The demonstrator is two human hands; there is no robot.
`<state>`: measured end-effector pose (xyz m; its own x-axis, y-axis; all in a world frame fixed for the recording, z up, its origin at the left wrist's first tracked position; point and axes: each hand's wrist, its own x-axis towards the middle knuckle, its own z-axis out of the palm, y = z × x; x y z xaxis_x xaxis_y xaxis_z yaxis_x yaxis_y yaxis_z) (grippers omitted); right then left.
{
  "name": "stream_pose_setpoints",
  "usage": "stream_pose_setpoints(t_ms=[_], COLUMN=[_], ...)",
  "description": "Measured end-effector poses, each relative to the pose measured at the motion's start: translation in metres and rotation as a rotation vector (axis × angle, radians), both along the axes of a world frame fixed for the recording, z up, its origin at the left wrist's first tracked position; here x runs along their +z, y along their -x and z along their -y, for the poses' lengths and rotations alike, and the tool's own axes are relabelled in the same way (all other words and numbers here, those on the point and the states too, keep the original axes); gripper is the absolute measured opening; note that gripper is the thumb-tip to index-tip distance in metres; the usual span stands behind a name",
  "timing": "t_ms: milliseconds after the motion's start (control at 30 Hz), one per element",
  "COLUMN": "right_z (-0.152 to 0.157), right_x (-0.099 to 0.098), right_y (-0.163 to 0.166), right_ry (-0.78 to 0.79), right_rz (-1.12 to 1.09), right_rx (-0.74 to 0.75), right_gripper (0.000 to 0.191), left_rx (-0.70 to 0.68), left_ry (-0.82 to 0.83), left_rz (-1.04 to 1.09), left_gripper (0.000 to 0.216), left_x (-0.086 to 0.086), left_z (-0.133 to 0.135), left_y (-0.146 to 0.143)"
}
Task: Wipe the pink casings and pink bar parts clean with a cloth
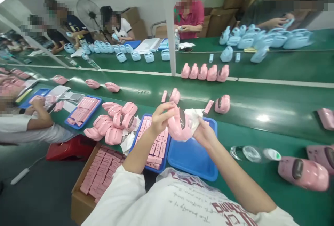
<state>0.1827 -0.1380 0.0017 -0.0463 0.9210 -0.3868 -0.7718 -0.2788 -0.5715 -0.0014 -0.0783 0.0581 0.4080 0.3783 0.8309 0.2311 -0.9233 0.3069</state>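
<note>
My left hand (160, 119) grips a rounded pink plastic housing (177, 128) with a dark oval window, held above the blue trays. A crumpled white wipe (194, 117) is pinched in my right hand (205, 134), against the housing's right side. Below the housing lies a bare-bottomed blue tray (193, 160). Beside it, partly behind my left forearm, another blue tray (133, 146) holds rows of small pink rectangular pieces (159, 146). Just beyond my hands stand another pink housing (175, 96) and a small pink piece (164, 96).
Pink housings (114, 136) are heaped on my left and a few (304, 173) lie right, near a clear bottle (252, 153). A carton (78, 198) of pink pieces stands lower left. A white post (169, 24) rises ahead. Co-workers sit left and opposite, by blue housings (246, 41).
</note>
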Motion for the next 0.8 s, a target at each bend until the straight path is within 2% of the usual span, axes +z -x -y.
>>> stream_pose_setpoints(t_ms=[100,167,233,300,367,433,500,567,667,800], right_z=[0.037,0.054,0.064,0.070,0.075,0.080,0.085,0.089,0.093,0.102], right_x=[0.021,0.020,0.012,0.003,0.000,0.002,0.008,0.011,0.005,-0.006], right_y=[0.012,0.016,0.017,0.017,0.017,0.017,0.018,0.020,0.020,-0.004], right_ry=[-0.053,-0.020,0.035,0.063,0.039,-0.019,-0.068,-0.071,0.024,0.208], right_rz=[-0.064,-0.057,-0.033,-0.009,0.025,0.086,0.136,0.119,0.013,-0.048], right_rx=[-0.005,-0.124,-0.242,-0.333,-0.425,-0.478,-0.480,-0.478,-0.428,-0.251], right_gripper=[0.048,0.048,0.047,0.047,0.050,0.054,0.055,0.051,0.039,0.029], left_rx=[-0.152,-0.126,-0.011,0.072,0.032,-0.057,-0.066,-0.005,0.015,-0.121], left_ry=[-0.024,0.074,0.308,0.637,0.941,1.116,1.169,1.166,1.132,1.069], left_rz=[-0.015,-0.036,-0.012,0.077,0.171,0.179,0.168,0.206,0.326,0.411], left_gripper=[0.034,0.032,0.034,0.042,0.048,0.063,0.088,0.098,0.088,0.078], left_x=[-0.004,-0.008,-0.013,-0.020,-0.030,-0.041,-0.048,-0.050,-0.043,-0.030], left_z=[0.022,0.036,0.051,0.071,0.093,0.114,0.129,0.135,0.130,0.120], left_y=[-0.031,-0.046,-0.055,-0.059,-0.060,-0.060,-0.062,-0.065,-0.069,-0.066])
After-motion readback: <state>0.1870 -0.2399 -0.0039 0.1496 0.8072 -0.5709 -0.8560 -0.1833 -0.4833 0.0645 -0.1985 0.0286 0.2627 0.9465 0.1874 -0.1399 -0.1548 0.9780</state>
